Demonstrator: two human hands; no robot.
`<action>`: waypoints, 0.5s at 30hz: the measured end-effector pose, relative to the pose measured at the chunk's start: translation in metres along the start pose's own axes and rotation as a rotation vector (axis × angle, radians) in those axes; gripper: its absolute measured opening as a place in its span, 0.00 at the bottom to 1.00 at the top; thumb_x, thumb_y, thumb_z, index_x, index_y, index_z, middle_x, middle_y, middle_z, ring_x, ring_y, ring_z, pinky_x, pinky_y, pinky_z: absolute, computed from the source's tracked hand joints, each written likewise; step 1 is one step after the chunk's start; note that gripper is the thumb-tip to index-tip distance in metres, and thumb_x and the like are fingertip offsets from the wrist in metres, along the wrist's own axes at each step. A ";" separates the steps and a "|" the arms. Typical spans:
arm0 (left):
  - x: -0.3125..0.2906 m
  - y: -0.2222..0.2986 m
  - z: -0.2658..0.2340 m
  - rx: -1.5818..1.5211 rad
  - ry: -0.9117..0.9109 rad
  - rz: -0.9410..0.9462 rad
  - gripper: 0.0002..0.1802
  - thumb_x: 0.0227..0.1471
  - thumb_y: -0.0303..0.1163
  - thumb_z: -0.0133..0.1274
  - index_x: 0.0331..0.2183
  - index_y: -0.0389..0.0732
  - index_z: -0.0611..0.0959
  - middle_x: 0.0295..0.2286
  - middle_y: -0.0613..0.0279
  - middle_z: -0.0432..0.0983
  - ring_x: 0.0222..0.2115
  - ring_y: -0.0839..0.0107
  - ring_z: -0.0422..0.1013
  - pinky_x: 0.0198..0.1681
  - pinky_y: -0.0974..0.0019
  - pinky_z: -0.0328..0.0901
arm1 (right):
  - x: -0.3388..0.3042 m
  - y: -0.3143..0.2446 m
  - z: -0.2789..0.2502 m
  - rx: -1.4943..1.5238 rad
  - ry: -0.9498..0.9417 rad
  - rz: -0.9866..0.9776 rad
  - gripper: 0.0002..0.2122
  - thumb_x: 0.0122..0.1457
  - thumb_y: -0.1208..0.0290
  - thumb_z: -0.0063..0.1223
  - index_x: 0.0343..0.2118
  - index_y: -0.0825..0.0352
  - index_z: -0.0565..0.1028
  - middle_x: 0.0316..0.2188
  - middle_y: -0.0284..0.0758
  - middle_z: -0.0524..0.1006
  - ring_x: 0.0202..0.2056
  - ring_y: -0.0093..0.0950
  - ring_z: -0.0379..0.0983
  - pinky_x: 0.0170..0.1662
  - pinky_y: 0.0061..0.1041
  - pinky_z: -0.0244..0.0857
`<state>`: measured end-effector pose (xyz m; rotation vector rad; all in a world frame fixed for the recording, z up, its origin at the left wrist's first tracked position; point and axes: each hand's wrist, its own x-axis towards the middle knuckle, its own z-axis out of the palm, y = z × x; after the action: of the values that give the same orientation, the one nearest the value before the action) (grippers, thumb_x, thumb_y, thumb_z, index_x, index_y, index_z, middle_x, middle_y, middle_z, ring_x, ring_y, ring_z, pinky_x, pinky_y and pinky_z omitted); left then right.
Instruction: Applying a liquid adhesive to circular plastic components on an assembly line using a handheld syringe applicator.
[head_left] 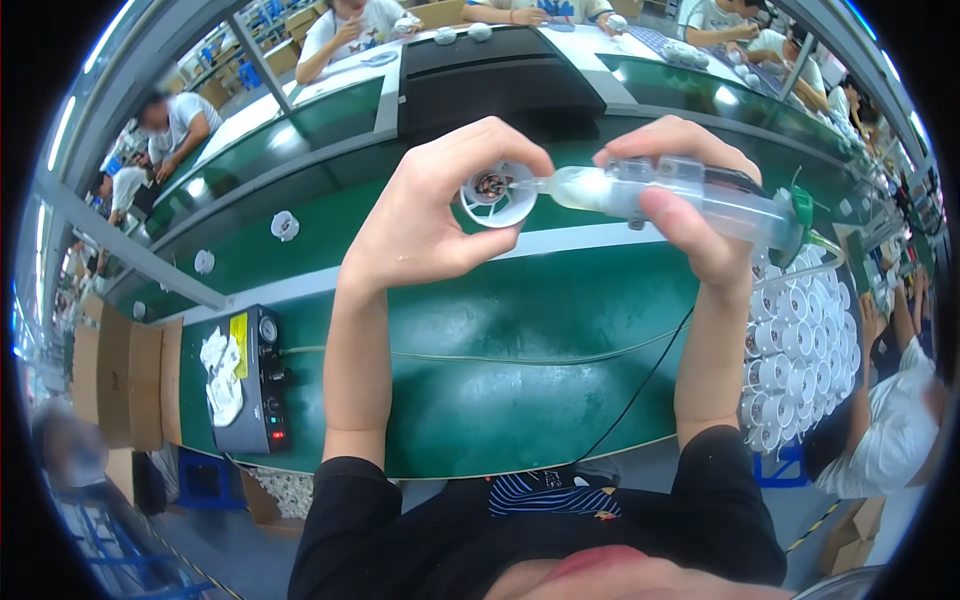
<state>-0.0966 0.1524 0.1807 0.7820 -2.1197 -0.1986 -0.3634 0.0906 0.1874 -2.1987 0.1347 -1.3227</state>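
My left hand [430, 205] is curled around a white plastic ring-shaped housing [499, 213], with copper-coloured parts showing inside it. In my right hand [690, 190] is a clear dispensing syringe [735, 212] with whitish contents and a green cap. Its narrow tip points left and reaches into the opening of the housing; whether it touches the parts inside I cannot tell. Fingers and thumb of the right hand wrap the barrel. A thin tube leaves the green cap end. Both hands are raised above the green worktable [480, 390].
A black dispenser box [248, 385] with a gauge stands at the left, a crumpled white cloth on it. From it a hose [500, 360] crosses the table. Many white housings [800, 350] are stacked at the right. Several more housings [285, 226] sit beyond the pale strip. Co-workers sit opposite.
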 end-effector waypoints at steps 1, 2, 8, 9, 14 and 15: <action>0.001 0.000 0.003 -0.007 -0.015 0.010 0.22 0.40 0.21 0.62 0.42 0.37 0.82 0.38 0.59 0.79 0.38 0.67 0.77 0.45 0.68 0.70 | 0.000 0.000 -0.002 -0.009 0.017 0.005 0.13 0.56 0.72 0.63 0.43 0.72 0.82 0.36 0.38 0.84 0.35 0.22 0.81 0.39 0.21 0.74; 0.002 -0.002 0.006 -0.008 0.003 -0.023 0.22 0.40 0.21 0.62 0.43 0.37 0.82 0.38 0.59 0.80 0.38 0.66 0.77 0.44 0.67 0.71 | 0.001 0.000 -0.004 -0.067 -0.009 -0.032 0.13 0.56 0.71 0.64 0.43 0.72 0.82 0.36 0.38 0.84 0.34 0.22 0.81 0.39 0.20 0.74; -0.004 -0.064 0.031 0.080 0.186 -0.276 0.24 0.48 0.28 0.66 0.49 0.40 0.82 0.44 0.58 0.82 0.43 0.62 0.79 0.49 0.63 0.72 | 0.001 -0.008 -0.010 -0.129 -0.013 -0.157 0.19 0.50 0.65 0.63 0.41 0.75 0.82 0.37 0.42 0.84 0.34 0.30 0.79 0.39 0.25 0.72; -0.012 -0.090 0.035 0.177 0.213 -0.333 0.24 0.49 0.31 0.67 0.49 0.41 0.81 0.45 0.58 0.82 0.45 0.60 0.78 0.50 0.61 0.71 | 0.001 -0.015 -0.017 -0.132 -0.021 -0.162 0.19 0.50 0.65 0.63 0.41 0.75 0.82 0.37 0.42 0.84 0.34 0.30 0.79 0.39 0.25 0.72; -0.116 -0.227 0.060 0.602 0.168 -0.428 0.25 0.53 0.41 0.66 0.50 0.42 0.81 0.44 0.56 0.80 0.48 0.47 0.71 0.55 0.53 0.66 | -0.013 -0.029 -0.044 -0.004 0.160 -0.330 0.27 0.56 0.52 0.58 0.46 0.76 0.76 0.38 0.55 0.79 0.34 0.36 0.78 0.36 0.32 0.73; -0.117 -0.230 0.065 0.535 0.110 -0.636 0.25 0.54 0.41 0.65 0.52 0.45 0.81 0.47 0.56 0.78 0.49 0.48 0.70 0.55 0.52 0.66 | -0.020 -0.027 -0.052 0.017 0.236 -0.314 0.28 0.58 0.52 0.55 0.47 0.77 0.74 0.39 0.55 0.78 0.32 0.34 0.77 0.34 0.30 0.72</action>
<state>0.0127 0.0315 -0.0302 1.7318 -1.7691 0.0882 -0.4221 0.0991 0.2042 -2.1034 -0.1393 -1.7468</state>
